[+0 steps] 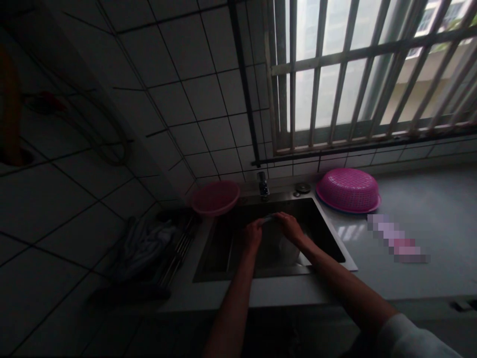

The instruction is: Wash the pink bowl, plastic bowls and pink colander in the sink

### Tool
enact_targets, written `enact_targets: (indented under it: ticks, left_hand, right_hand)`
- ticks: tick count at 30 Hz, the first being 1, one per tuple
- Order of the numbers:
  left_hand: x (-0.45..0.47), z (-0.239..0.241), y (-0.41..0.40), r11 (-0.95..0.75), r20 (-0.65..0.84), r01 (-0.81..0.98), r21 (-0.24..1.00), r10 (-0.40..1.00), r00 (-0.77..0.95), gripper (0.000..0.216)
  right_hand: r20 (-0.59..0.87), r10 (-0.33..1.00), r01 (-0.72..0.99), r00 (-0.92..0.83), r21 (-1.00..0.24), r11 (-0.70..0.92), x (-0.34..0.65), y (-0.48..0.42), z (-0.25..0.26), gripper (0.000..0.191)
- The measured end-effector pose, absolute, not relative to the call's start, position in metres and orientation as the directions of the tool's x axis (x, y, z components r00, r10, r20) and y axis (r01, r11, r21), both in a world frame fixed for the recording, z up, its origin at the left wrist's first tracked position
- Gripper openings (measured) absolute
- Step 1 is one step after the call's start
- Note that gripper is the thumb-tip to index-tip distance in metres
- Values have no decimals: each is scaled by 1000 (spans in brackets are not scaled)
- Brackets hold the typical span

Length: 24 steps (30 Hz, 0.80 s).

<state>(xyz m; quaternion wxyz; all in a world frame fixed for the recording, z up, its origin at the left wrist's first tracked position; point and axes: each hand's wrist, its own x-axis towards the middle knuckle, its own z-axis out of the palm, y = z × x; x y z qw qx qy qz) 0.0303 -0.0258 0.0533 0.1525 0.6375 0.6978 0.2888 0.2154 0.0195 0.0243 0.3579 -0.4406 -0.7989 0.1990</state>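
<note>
Both my hands are over the steel sink. Between them is a small, flat, pale thing, which I see almost edge-on; its kind is too dark to make out. My left hand closes on its left end. On its right end are the bent fingers of my right hand. Below my right hand, a pale, see-through shape stands in the sink, partly covered by the wrist. The faucet rises behind the sink, just beyond my hands.
A pink basin rests at the sink's back left corner. An upturned pink basket sits on the white counter at right, beside a drain strainer. A cloth lies by a rack at left. A barred window is above.
</note>
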Motion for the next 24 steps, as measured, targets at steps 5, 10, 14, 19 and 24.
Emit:
enact_targets:
  ticks: [5, 10, 14, 19, 24]
  left_hand:
    - [14, 56, -29, 172, 170, 734, 657, 915, -367, 28]
    - [19, 49, -25, 137, 206, 766, 628, 920, -333, 26]
    - [31, 47, -23, 37, 169, 815, 579, 972, -165, 29]
    - [12, 53, -23, 159, 244, 687, 709, 859, -451, 28]
    - [13, 48, -21, 154, 241, 708, 689, 873, -424, 27]
  right_hand:
    - [383, 903, 535, -194, -730, 425, 242, 35, 15, 45]
    - [394, 909, 581, -133, -713, 394, 237, 32, 10, 45]
    - [424, 837, 562, -348, -620, 547, 214, 25, 16, 53]
    - [401, 914, 564, -64, -741, 364, 243, 42, 10, 39]
    - [407, 912, 609, -52, -711, 352, 244, 38, 4, 40]
